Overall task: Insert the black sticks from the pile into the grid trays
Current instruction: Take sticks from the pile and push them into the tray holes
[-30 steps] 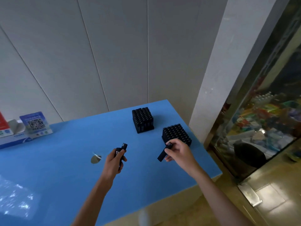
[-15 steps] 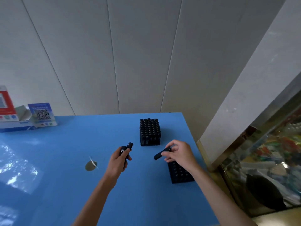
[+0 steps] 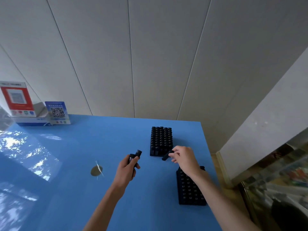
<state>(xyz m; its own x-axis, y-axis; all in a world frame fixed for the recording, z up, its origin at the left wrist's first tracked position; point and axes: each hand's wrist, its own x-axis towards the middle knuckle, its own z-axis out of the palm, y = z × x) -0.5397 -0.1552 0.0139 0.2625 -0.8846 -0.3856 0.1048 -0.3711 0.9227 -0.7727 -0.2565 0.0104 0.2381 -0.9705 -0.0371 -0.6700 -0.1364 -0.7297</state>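
In the head view, a person is reaching both bare arms out over a blue table [image 3: 70,189] that is standing against a pale panelled wall [image 3: 150,55]. The left hand [image 3: 127,169] is curling its fingers round black sticks [image 3: 134,158], gripping them so that their ends are poking up and away past the thumb; it looks like two sticks, though the exact count is hard to tell. The right hand [image 3: 184,158] is pinching a single black stick [image 3: 167,155] between thumb and fingertips, with the other fingers loosely bent, and the stick is slanting down to the left just in front of the far grid tray [image 3: 160,140]. That tray is sitting near the table's far right part, packed with upright black sticks. A second grid tray [image 3: 190,192], also filled, is lying nearer the person by the right edge, and the right forearm is crossing over its far corner. A small round metallic patch [image 3: 96,170] is showing on the tabletop to the left of the left hand. At the far left, a blue QR-code card [image 3: 57,112] and a red-framed sign [image 3: 16,99] are standing against a white and blue box [image 3: 31,120]. Bright reflections are lying across the left side of the table.
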